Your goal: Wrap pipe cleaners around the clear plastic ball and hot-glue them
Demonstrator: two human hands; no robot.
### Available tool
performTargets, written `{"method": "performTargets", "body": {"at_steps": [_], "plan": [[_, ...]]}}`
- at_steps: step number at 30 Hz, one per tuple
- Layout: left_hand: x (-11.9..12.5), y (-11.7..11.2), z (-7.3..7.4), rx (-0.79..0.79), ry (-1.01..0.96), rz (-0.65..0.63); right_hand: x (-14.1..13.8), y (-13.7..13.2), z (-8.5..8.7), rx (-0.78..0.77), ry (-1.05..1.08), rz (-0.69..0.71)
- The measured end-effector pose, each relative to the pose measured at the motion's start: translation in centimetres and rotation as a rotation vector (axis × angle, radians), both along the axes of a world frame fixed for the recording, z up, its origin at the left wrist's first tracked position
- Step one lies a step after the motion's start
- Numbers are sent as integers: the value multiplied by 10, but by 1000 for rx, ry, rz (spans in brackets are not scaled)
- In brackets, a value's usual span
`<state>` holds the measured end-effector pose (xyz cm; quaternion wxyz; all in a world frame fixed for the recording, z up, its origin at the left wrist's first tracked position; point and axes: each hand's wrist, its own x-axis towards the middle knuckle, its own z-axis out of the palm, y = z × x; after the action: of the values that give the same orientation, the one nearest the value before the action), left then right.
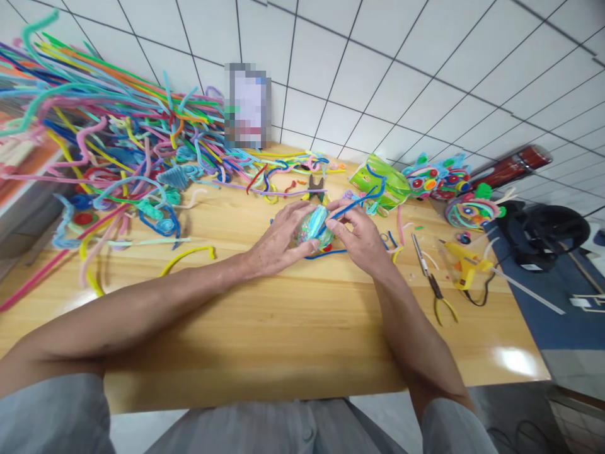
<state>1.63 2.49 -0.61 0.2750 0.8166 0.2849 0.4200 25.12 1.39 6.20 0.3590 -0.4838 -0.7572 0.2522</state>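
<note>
The left hand (278,243) cups a small ball of wound pipe cleaners (313,226), fingers curled around its left side. The ball sits between both hands, touching each. The right hand (360,236) pinches a blue pipe cleaner (358,203); its long axis runs up and right from the ball, toward the green packet (380,183).

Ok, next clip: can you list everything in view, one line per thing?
Table: one, light wood, under everything.
Pipe cleaners: a large heap, many colours, table's far left.
Bundle: one, pale blue-green, held between both hands.
Blue pipe cleaner: one, pinched at the right fingertips.
Pliers: one, yellow handles, right of the hands.
Glue gun: one, yellow, near the right edge.
Green packet: one, far side.
Finished figures: several, multicoloured, far right corner.
Left hand: grips the bundle.
Right hand: pinches the blue pipe cleaner.
</note>
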Motion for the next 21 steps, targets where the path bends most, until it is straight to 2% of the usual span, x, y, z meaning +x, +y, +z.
{"method": "performTargets", "body": {"at_steps": [21], "plan": [[2,-1,-1,-34,-25,1,-10,-1,-14,6,44,-80]]}}
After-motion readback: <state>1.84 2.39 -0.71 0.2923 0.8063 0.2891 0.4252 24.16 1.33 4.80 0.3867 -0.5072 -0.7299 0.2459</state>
